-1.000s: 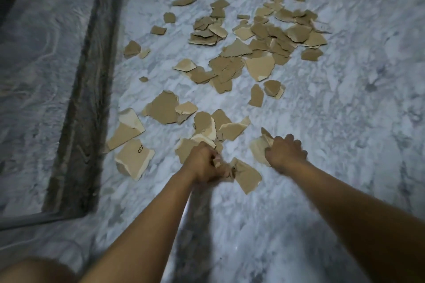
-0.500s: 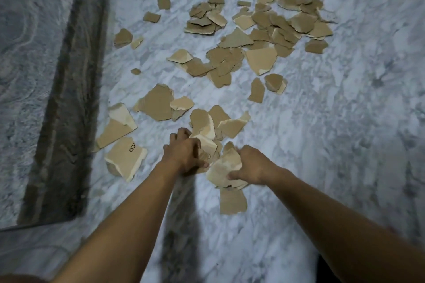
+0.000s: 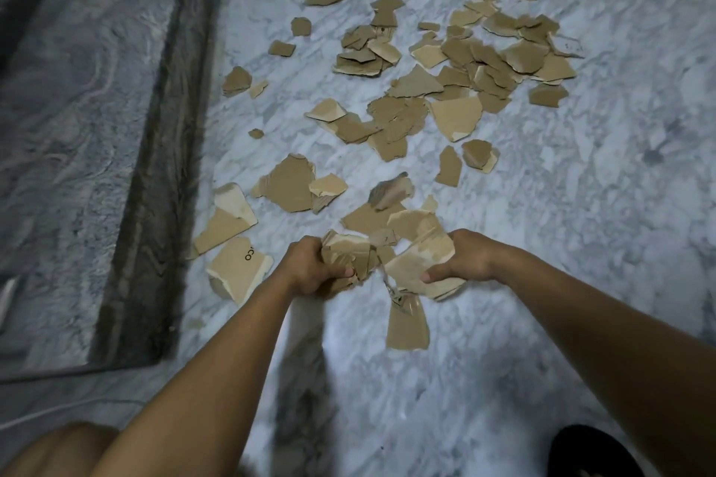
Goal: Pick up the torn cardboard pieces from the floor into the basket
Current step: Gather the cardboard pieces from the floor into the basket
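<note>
1. The left hand is closed in a fist around a crumpled bunch of pieces, the fingers curled under so that several scraps are kept together in one grasp.
2. The right hand is clamped on a stack of flatter, larger pieces, thumb below and fingers above; the flat pinch suits sheets that would slip from a fist.
3. The two bundles are held close together just above the floor, apparently so that the near scraps are gathered into one load.
4. One piece lies on the floor just near of the hands, not grasped.
5. A printed piece lies left of the left hand, beside the dark strip.
6. Most of the scatter remains far of the hands, so the task is judged to be at an early stage.
7. The basket is not in view.
</note>
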`<action>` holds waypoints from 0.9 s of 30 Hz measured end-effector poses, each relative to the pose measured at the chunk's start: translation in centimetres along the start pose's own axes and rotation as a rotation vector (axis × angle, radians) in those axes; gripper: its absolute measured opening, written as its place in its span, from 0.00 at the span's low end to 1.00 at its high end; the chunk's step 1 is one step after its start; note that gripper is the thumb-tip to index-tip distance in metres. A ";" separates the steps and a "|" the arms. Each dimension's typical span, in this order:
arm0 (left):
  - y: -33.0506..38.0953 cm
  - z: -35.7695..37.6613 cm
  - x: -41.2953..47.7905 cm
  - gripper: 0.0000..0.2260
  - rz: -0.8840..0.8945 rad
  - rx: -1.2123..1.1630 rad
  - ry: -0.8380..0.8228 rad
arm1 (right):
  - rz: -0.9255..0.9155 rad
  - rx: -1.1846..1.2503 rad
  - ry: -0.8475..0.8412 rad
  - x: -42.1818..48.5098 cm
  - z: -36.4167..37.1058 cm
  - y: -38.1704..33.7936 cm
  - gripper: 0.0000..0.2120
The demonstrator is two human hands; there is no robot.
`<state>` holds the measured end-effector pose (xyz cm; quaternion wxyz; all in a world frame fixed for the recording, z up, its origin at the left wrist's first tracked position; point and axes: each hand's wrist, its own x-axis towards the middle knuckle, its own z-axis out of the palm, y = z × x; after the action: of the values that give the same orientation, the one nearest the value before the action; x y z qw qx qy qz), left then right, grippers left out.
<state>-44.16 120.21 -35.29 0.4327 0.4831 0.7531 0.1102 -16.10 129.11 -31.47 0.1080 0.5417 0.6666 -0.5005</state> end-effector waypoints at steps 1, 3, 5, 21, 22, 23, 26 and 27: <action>-0.3 -0.7 -0.3 0.18 -0.002 0.007 -0.007 | 0.012 -0.014 -0.040 0.1 0.1 -0.3 0.21; -1.2 -2.3 -0.9 0.20 -0.022 0.030 -0.014 | 0.024 -0.099 -0.119 0.1 0.5 -1.5 0.27; -2.6 -4.0 -1.6 0.20 -0.067 0.094 -0.019 | 0.006 -0.201 -0.156 0.6 1.1 -2.9 0.44; -11.8 -5.1 -0.9 0.32 -0.272 0.201 0.271 | 0.024 -0.514 -0.049 8.2 2.8 -6.3 0.46; -11.7 -5.1 -0.9 0.30 -0.246 0.166 0.275 | 0.050 -0.519 0.002 8.5 2.4 -6.4 0.48; -11.4 -5.1 -1.0 0.28 -0.211 0.137 0.272 | 0.076 -0.550 0.050 8.8 2.1 -6.5 0.49; -10.0 -4.9 -1.2 0.23 -0.105 0.057 0.225 | 0.167 -0.599 0.121 9.2 2.6 -6.6 0.56; -9.6 -4.9 -1.3 0.23 -0.088 0.020 0.202 | 0.194 -0.540 0.144 9.3 3.0 -6.6 0.60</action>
<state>-53.77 115.50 -37.25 0.3539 0.4406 0.8145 0.1317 -26.43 133.09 -35.66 0.2480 0.5888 0.7267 -0.2524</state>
